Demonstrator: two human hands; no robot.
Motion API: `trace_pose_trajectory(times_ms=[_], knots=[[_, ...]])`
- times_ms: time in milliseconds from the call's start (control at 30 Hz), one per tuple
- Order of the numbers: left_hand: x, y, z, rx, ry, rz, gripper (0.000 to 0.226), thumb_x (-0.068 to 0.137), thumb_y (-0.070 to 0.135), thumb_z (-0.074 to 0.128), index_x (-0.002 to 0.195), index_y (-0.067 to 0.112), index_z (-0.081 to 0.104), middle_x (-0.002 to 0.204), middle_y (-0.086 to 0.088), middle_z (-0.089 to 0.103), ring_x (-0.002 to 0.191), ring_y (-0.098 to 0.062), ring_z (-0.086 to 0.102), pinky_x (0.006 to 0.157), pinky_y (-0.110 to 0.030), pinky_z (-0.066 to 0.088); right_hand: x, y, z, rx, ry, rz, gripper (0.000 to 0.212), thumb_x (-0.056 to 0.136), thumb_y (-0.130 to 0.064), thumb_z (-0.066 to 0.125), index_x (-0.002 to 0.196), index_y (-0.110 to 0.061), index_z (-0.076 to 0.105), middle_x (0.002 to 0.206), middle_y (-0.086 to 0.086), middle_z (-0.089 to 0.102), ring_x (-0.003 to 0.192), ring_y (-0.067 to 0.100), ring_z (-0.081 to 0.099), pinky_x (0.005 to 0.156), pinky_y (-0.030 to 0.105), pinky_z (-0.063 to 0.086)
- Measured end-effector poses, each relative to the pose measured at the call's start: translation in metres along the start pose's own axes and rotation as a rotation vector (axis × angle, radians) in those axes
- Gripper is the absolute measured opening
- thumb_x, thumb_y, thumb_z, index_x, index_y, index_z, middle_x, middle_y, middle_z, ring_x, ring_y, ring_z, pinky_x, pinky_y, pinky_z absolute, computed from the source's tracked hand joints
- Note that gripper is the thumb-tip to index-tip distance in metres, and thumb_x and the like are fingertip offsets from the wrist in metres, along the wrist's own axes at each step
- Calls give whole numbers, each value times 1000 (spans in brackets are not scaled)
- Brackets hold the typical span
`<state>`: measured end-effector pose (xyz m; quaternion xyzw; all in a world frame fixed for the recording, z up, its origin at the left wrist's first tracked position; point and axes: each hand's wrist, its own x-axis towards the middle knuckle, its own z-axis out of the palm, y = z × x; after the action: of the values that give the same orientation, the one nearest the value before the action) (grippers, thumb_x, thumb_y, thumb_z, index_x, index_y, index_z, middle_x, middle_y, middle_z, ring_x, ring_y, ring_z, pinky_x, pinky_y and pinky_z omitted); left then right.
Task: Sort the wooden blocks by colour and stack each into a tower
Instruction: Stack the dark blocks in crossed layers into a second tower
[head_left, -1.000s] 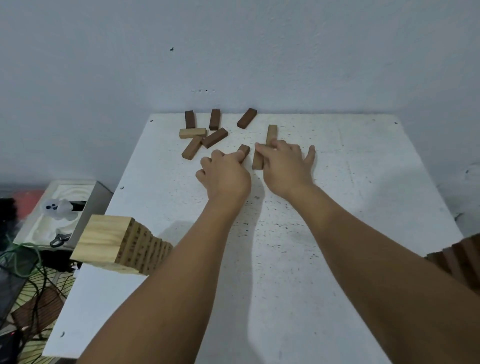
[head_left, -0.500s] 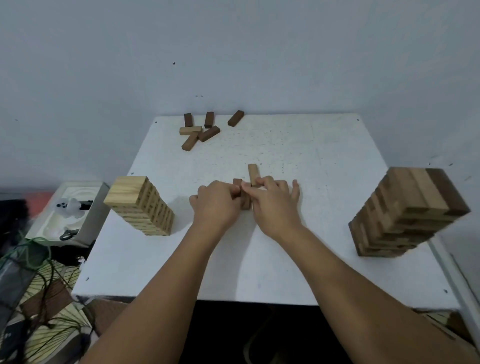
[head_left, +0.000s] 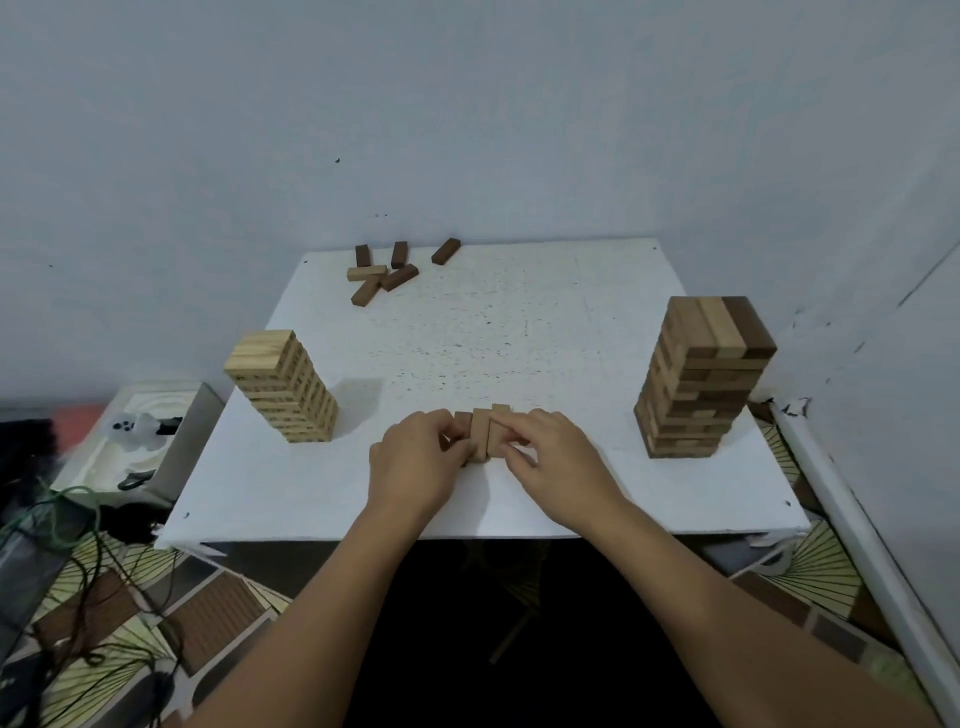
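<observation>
Head view: left hand (head_left: 415, 457) and right hand (head_left: 556, 454) clamped on three mid-brown blocks (head_left: 480, 434) on counter (head_left: 519, 338); advised squaring ends flush before stacking

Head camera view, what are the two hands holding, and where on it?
Three mid-brown wooden blocks lying side by side: left hand grips their left side, right hand their right.

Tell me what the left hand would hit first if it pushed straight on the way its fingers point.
The left hand points up and right toward the row of medium-brown blocks it already grips, so it meets those at once. Beyond them lies the right hand, pressing the row from the other side.
</observation>
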<state>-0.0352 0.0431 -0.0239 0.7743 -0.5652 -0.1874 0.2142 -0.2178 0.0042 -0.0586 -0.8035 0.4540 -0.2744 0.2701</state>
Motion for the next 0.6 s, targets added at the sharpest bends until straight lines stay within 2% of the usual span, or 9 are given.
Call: trace_pose_trajectory(times_ms=[133,200,267,367,467,533,600], knots=[[-1,1,3,-39,18,9,9,92,37,73,94,28,72,105,6,59,96,-17,59,86,-39,50,7,8,-2,33,63,61,42,103,-23,58,144,-30,57,122,-7,59,115,16,49,103,30,41],[-1,1,3,-63,8,11,8,93,33,73,94,25,72,105,6,63,95,-16,61,80,-34,48,11,13,-4,10,32,110,48,104,-24,57,151,-28,50,139,-3,54,128,19,43,109,27,33],[0,2,2,-98,-7,9,9,93,30,74,93,22,72,100,9,69,92,-12,63,75,-31,47,13,16,-4,-48,-34,116,53,104,-27,57,155,-28,44,148,-5,52,136,20,37,114,29,28],[0,2,-1,-121,-7,19,8,92,29,75,93,22,73,100,12,70,88,-9,63,71,-24,45,9,21,-1,-99,-28,70,51,102,-31,61,152,-31,48,145,-13,56,136,17,38,116,34,31],[1,2,-2,-146,-21,38,5,93,27,74,97,24,74,105,12,71,84,-5,62,71,-17,41,7,25,0,-66,11,73,52,101,-33,62,151,-32,49,143,-12,57,134,15,39,112,26,29],[2,1,-2,-161,-45,62,15,95,29,72,109,26,73,115,9,69,90,-6,63,76,-18,43,7,26,0,-72,13,72,53,101,-34,62,152,-32,48,140,-10,57,133,16,39,110,25,28],[-1,-1,-1,-159,-68,63,39,96,40,69,133,28,63,132,3,61,109,-13,60,92,-27,47,6,24,1,-94,24,81,55,101,-36,61,153,-33,46,137,-9,55,131,15,35,108,23,25]])
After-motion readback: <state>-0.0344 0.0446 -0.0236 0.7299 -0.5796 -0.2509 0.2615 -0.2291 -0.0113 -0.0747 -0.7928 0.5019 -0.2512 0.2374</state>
